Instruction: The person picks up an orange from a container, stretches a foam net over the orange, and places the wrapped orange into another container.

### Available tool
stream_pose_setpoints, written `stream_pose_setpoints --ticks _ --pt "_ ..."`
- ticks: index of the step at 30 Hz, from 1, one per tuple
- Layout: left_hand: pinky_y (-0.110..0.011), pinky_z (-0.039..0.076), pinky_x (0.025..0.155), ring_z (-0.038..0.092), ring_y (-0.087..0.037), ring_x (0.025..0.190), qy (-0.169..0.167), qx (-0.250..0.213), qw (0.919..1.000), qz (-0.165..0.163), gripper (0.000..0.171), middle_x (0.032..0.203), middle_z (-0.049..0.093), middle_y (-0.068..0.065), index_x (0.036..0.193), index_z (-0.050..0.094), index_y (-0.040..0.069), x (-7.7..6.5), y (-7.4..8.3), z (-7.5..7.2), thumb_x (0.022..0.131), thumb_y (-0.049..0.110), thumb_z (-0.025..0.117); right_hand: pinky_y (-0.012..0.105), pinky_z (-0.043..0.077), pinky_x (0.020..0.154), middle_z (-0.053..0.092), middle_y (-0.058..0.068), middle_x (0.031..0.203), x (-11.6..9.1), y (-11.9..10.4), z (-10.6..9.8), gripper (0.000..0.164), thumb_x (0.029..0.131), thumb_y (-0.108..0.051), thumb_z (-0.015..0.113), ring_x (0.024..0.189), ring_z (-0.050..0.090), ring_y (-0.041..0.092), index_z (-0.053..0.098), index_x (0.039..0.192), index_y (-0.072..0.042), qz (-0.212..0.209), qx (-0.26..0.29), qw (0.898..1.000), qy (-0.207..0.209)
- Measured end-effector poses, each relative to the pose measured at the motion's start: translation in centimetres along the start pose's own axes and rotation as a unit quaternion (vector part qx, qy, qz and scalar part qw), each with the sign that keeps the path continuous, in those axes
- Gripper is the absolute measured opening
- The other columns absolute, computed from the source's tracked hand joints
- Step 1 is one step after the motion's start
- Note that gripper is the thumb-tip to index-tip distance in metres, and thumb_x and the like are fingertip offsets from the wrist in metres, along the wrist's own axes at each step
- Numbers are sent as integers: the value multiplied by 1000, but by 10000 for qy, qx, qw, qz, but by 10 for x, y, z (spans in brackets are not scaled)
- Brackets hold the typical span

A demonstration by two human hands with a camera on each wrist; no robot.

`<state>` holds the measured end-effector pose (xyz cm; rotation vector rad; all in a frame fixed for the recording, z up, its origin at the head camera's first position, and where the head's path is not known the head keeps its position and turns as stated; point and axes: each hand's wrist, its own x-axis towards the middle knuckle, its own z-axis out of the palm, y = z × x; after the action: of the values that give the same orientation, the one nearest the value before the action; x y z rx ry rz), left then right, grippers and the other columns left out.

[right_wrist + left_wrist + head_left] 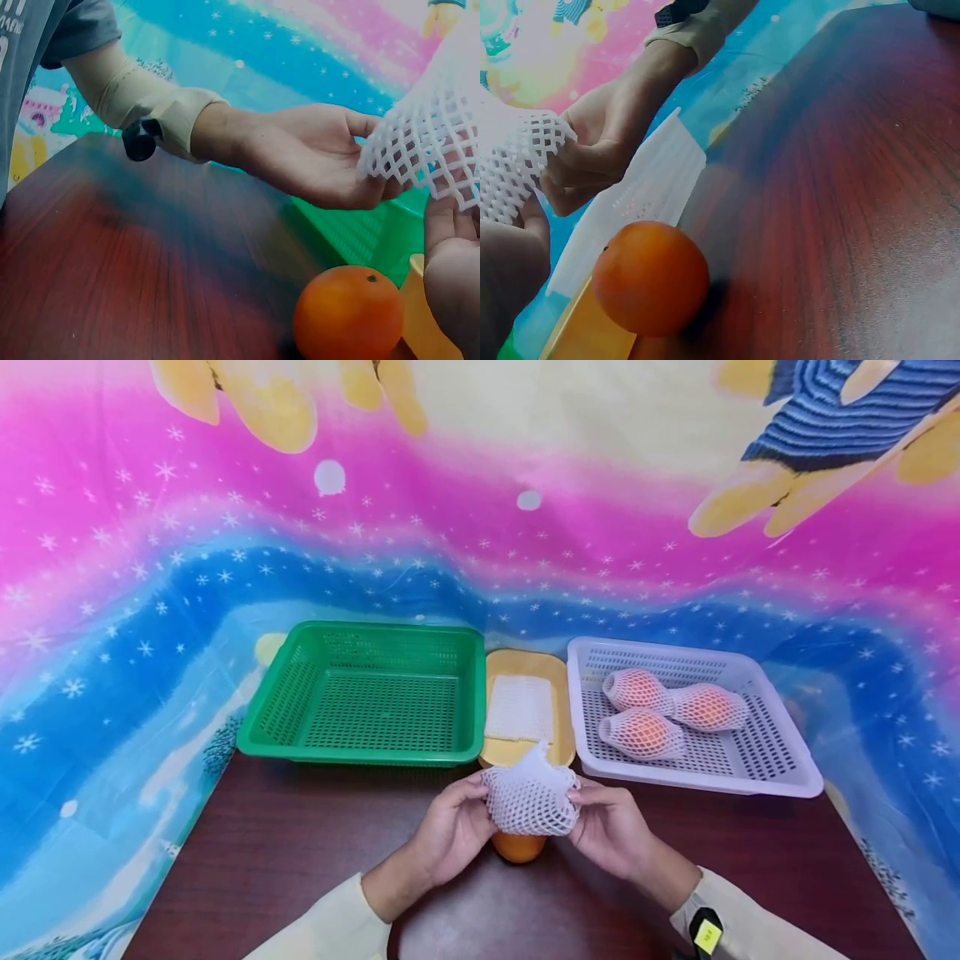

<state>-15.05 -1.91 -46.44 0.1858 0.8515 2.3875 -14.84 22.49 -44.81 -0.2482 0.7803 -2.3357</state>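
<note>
A white foam net sleeve [531, 797] is stretched sideways between both hands above the table. My left hand [459, 827] pinches its left edge, and my right hand [611, 831] pinches the right edge with thumb and fingers. Below the net an orange [519, 848] sits on the table, its upper part hidden by the net in the head view. Both wrist views show the whole net raised apart from the orange [651, 278], which no hand touches.
Behind the hands a yellow tray [564, 672] holds flat white foam nets [519, 708]. To its left stands a green basket [360, 756]. At the right, a white basket [780, 781] holds three net-wrapped oranges [641, 733]. A patterned cloth [450, 543] hangs behind the table.
</note>
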Motion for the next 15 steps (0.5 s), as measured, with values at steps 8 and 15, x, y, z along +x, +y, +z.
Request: stream_pose_setpoints --ticks 8,15 --pt "-27 53 89 65 -10 100 1593 1228 9796 -20 28 109 68 2 121 60 6 -7 -13 -5 108 28 49 27 56 95 70 2 120 -6 9 -9 37 111 -14 28 108 68 12 59 130 -9 323 -608 9938 868" --pt "-26 44 82 55 -12 90 2690 3147 9099 265 22 94 60 -1 104 61 1 -11 -36 -10 106 21 51 29 58 92 73 1 113 -8 25 -9 33 108 -17 48 103 70 10 55 135 -1 953 -1691 9499 2448"
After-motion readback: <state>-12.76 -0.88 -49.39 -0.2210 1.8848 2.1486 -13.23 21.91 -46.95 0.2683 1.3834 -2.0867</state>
